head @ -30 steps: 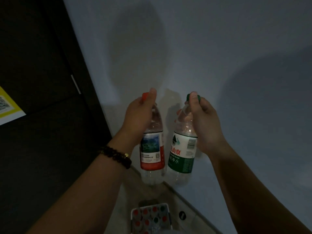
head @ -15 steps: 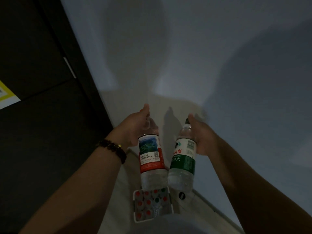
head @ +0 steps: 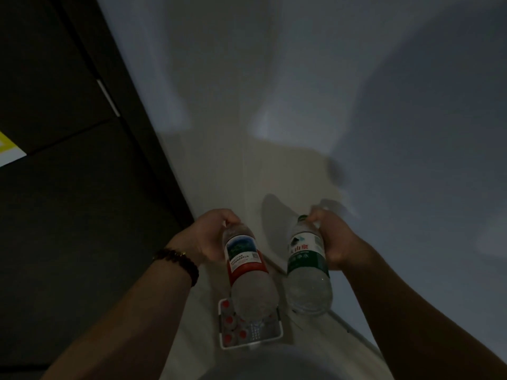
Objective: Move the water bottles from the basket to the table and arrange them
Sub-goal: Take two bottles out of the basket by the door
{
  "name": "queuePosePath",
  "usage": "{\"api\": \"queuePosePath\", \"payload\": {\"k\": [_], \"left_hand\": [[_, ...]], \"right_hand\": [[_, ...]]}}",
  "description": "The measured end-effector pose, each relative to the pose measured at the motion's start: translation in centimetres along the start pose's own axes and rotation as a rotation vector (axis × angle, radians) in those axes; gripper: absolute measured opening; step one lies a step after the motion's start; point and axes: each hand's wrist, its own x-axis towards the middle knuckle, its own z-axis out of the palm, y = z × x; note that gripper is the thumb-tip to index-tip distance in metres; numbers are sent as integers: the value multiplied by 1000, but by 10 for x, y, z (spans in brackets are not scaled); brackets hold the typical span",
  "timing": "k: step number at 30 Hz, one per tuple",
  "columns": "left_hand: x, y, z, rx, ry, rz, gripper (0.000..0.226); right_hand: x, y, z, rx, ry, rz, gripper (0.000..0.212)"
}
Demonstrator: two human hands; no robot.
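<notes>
The left hand (head: 211, 238) curls its fingers round the shoulder of the red-labelled bottle (head: 248, 270), and the right hand (head: 333, 241) grips the green-labelled bottle (head: 307, 270) just below its green cap (head: 303, 217). Both bottles hang in mid-air at lower centre, bases tipped towards the camera, near each other but apart.

The red label shows a landscape picture over a white block of small print and a square code, too fine to read. The green label carries a mountain logo, red characters of which "山泉" can be read, and a white "水" beneath.

Right below the red-labelled bottle sits the white basket (head: 248, 346), with several red bottle caps (head: 227, 320) showing in its left half.

A dark beaded bracelet (head: 178, 261) circles the left wrist. A dark panel (head: 68, 215) fills the left of the frame, its edge slanting down to the left hand; a yellow-and-white sheet (head: 8, 150) sits at the far left. A pale grey surface (head: 425, 187) spreads over the right side, its edge running diagonally to the lower right past the basket. Between the two lies a lighter strip, open above the hands.
</notes>
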Motion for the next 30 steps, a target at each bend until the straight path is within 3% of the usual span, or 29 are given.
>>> {"api": "queuePosePath", "payload": {"k": [5,8,11,15,21,25,30], "left_hand": [[3,-11,0,-34,-46,5,30],[6,-14,3,-203,4,53,17],[-1,-16,6,-301,-61,31,11],[-3,-20,8,-297,-119,83,25],[-3,-15,21,-184,-100,100,30],[-17,-7,40,81,58,116,40],[-18,-5,60,199,142,414,30]], "right_hand": [[9,14,4,44,-78,-66,23],[15,20,3,99,-82,-151,35],[16,17,0,60,-75,-115,39],[8,15,5,53,-94,-72,44],[0,9,7,-58,-97,-107,42],[-2,3,4,-116,-10,-263,57],[-22,-6,-3,-239,-75,-586,51]]}}
